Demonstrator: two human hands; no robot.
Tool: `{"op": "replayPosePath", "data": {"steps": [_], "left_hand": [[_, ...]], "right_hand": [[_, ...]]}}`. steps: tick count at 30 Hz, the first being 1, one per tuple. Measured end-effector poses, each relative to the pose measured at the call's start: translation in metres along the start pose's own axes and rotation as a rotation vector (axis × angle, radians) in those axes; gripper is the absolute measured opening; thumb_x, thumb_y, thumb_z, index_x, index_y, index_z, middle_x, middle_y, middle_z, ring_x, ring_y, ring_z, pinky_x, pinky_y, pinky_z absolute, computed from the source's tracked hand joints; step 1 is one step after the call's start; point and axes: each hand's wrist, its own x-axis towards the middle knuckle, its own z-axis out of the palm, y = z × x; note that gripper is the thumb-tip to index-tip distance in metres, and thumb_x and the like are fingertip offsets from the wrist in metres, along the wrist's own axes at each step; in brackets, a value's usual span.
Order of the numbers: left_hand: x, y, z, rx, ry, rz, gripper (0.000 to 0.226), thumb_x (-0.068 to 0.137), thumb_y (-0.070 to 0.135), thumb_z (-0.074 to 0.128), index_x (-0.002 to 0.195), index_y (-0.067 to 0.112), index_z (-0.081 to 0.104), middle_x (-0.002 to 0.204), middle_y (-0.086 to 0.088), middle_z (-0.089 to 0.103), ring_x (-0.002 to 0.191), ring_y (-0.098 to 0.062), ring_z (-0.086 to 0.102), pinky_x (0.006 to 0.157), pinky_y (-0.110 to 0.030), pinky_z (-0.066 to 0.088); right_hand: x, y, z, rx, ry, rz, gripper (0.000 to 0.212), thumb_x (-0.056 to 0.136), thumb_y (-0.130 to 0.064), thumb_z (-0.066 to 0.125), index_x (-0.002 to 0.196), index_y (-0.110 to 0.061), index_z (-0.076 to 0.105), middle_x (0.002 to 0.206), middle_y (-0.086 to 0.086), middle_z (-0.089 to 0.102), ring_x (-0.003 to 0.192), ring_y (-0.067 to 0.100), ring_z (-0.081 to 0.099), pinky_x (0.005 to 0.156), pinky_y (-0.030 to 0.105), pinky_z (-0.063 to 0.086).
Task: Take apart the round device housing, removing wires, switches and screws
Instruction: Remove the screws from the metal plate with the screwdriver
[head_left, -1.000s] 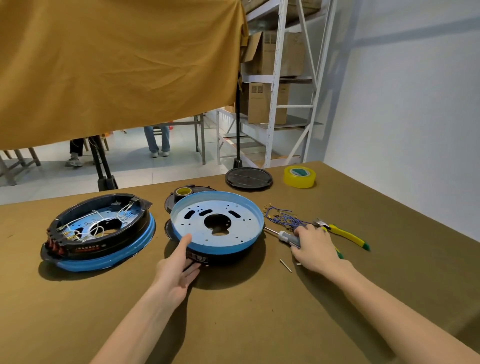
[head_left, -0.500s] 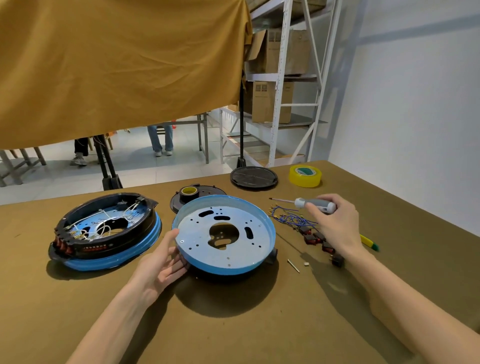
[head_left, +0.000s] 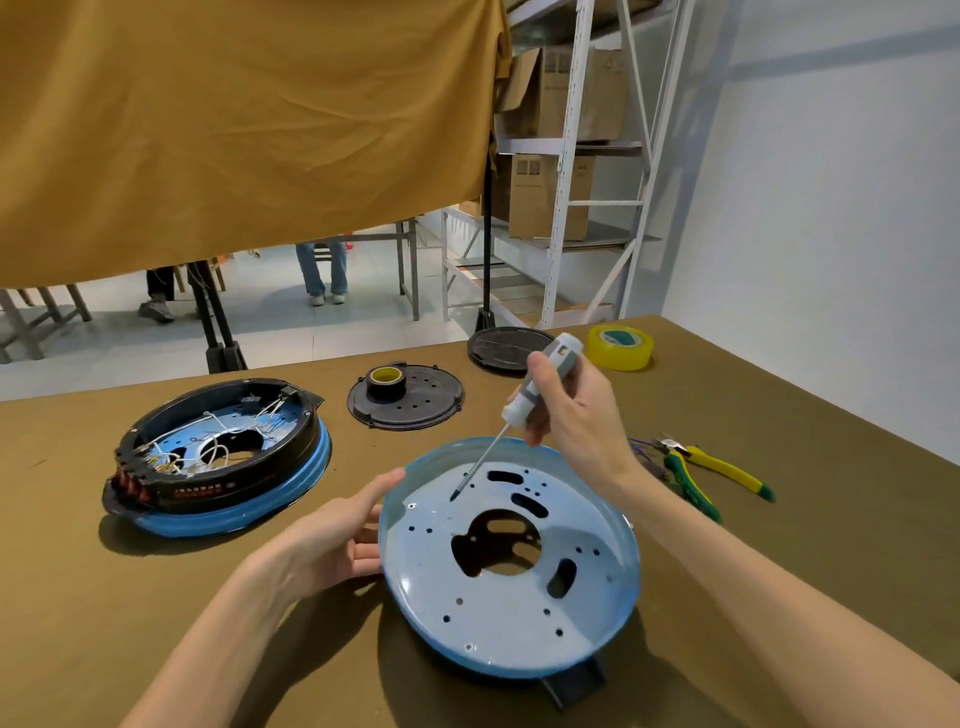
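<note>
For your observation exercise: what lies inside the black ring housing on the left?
Inside the black ring housing: tangled white wires over a blue plate with a central hole. Red switches line its front edge. Anything beneath the wires is hidden.

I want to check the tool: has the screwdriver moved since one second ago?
Yes. The screwdriver left the table beside the pliers; the right hand now holds it, tip down over the blue round housing.

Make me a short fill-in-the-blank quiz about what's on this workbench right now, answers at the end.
1. The right hand holds a ____.
2. The left hand steadies the rim of the blue ____ plate.
3. The pliers have yellow and ____ handles.
4. The tape roll by the wall is ____.

Answers: screwdriver; round; green; yellow
</note>
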Motion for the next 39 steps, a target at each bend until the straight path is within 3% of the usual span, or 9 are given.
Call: {"op": "replayPosePath", "data": {"steps": [2,8,15,18,22,26,30,36,39], "left_hand": [[0.002,-0.001,0.006,0.033,-0.004,0.010,0.079,0.073,0.066,0.071,0.125,0.007,0.064,0.101,-0.013,0.080,0.092,-0.026,0.079,0.073,-0.035,0.063],[-0.001,-0.004,0.009,0.064,-0.028,0.003,0.082,0.070,0.067,0.072,0.122,0.004,0.067,0.104,-0.014,0.080,0.094,-0.027,0.079,0.074,-0.034,0.063],[-0.006,-0.002,0.009,0.098,-0.122,-0.059,0.088,0.064,0.065,0.076,0.123,0.001,0.063,0.104,-0.018,0.079,0.092,-0.026,0.079,0.070,-0.032,0.063],[-0.007,-0.001,0.011,0.095,-0.154,-0.074,0.090,0.065,0.065,0.076,0.124,-0.002,0.062,0.100,-0.018,0.079,0.080,-0.023,0.078,0.066,-0.029,0.061],[-0.007,-0.002,0.012,0.103,-0.189,-0.086,0.089,0.076,0.064,0.073,0.128,-0.008,0.059,0.079,-0.012,0.072,0.059,-0.016,0.066,0.059,-0.024,0.058],[-0.008,-0.002,0.013,0.145,-0.199,-0.091,0.091,0.070,0.066,0.073,0.129,-0.003,0.060,0.098,-0.016,0.078,0.079,-0.020,0.076,0.070,-0.028,0.061],[-0.007,-0.002,0.013,0.166,-0.209,-0.106,0.093,0.066,0.068,0.073,0.129,0.001,0.060,0.109,-0.018,0.078,0.091,-0.022,0.077,0.074,-0.028,0.062],[-0.007,-0.003,0.014,0.146,-0.201,-0.098,0.092,0.066,0.066,0.074,0.129,0.001,0.060,0.112,-0.020,0.077,0.097,-0.025,0.077,0.078,-0.031,0.063],[-0.007,-0.004,0.016,0.148,-0.193,-0.084,0.090,0.067,0.066,0.072,0.129,0.002,0.060,0.110,-0.019,0.078,0.096,-0.025,0.078,0.076,-0.030,0.062]], "right_hand": [[-0.001,0.003,0.017,-0.026,-0.052,-0.028,0.030,0.100,-0.041,0.058,0.097,-0.011,0.054,0.083,0.020,0.069,0.051,0.022,0.059,0.042,0.029,0.050],[-0.001,0.007,0.040,-0.127,-0.100,-0.096,0.023,0.103,-0.039,0.058,0.095,-0.018,0.054,0.073,0.000,0.064,0.049,0.017,0.055,0.044,0.027,0.047],[-0.004,0.005,0.039,-0.130,-0.102,-0.100,0.031,0.099,-0.049,0.058,0.094,-0.018,0.053,0.075,0.003,0.066,0.049,0.019,0.055,0.044,0.027,0.046],[-0.006,0.004,0.038,-0.132,-0.114,-0.107,0.029,0.099,-0.050,0.058,0.094,-0.021,0.054,0.074,-0.001,0.066,0.050,0.018,0.054,0.044,0.025,0.045],[-0.008,0.002,0.036,-0.123,-0.112,-0.116,0.034,0.098,-0.053,0.058,0.097,-0.020,0.054,0.077,0.004,0.066,0.052,0.020,0.056,0.044,0.027,0.047],[-0.010,-0.001,0.036,-0.120,-0.121,-0.121,0.043,0.097,-0.056,0.058,0.099,-0.014,0.054,0.079,0.013,0.065,0.051,0.024,0.055,0.044,0.031,0.048],[-0.013,-0.002,0.036,-0.148,-0.133,-0.121,0.038,0.098,-0.051,0.058,0.098,-0.014,0.053,0.077,0.011,0.064,0.050,0.020,0.054,0.045,0.029,0.047],[-0.018,-0.004,0.034,-0.166,-0.147,-0.111,0.034,0.098,-0.050,0.058,0.099,-0.017,0.054,0.078,0.007,0.064,0.053,0.018,0.054,0.046,0.029,0.048],[-0.021,-0.007,0.039,-0.225,-0.147,-0.138,0.031,0.098,-0.047,0.059,0.101,-0.017,0.055,0.081,0.002,0.067,0.063,0.022,0.061,0.055,0.041,0.054]]}}
